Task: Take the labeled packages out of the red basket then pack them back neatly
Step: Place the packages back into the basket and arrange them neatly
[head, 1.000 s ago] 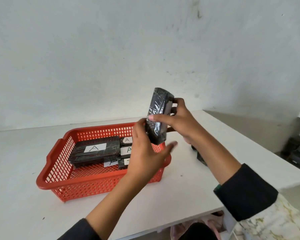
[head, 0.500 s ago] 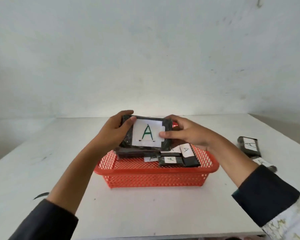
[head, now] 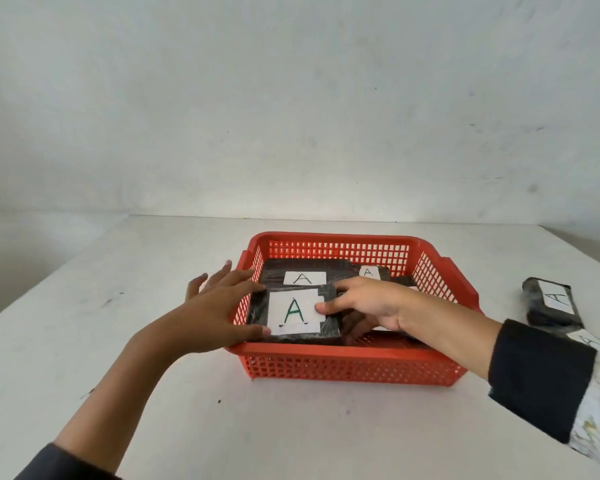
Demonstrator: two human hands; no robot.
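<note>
The red basket [head: 347,352] stands on the white table. In its front left corner lies a black wrapped package with a green "A" label [head: 293,312], held from both sides. My left hand [head: 215,313] spans its left edge between thumb and forefinger, the other fingers spread over the basket's rim. My right hand [head: 371,303] grips its right edge, thumb on the label, fingers underneath. Behind it lie a large black "A" package [head: 303,278] and a small one [head: 368,272].
Two more labeled black packages lie on the table right of the basket: one [head: 551,301] in full view, the other [head: 586,341] partly behind my right sleeve. The white table [head: 153,393] ends at a pale wall behind; its left edge slants away.
The package was upright above the basket's right side, then turned label-up between both hands, and now rests low in the basket's front left. My view has swung to face the basket.
</note>
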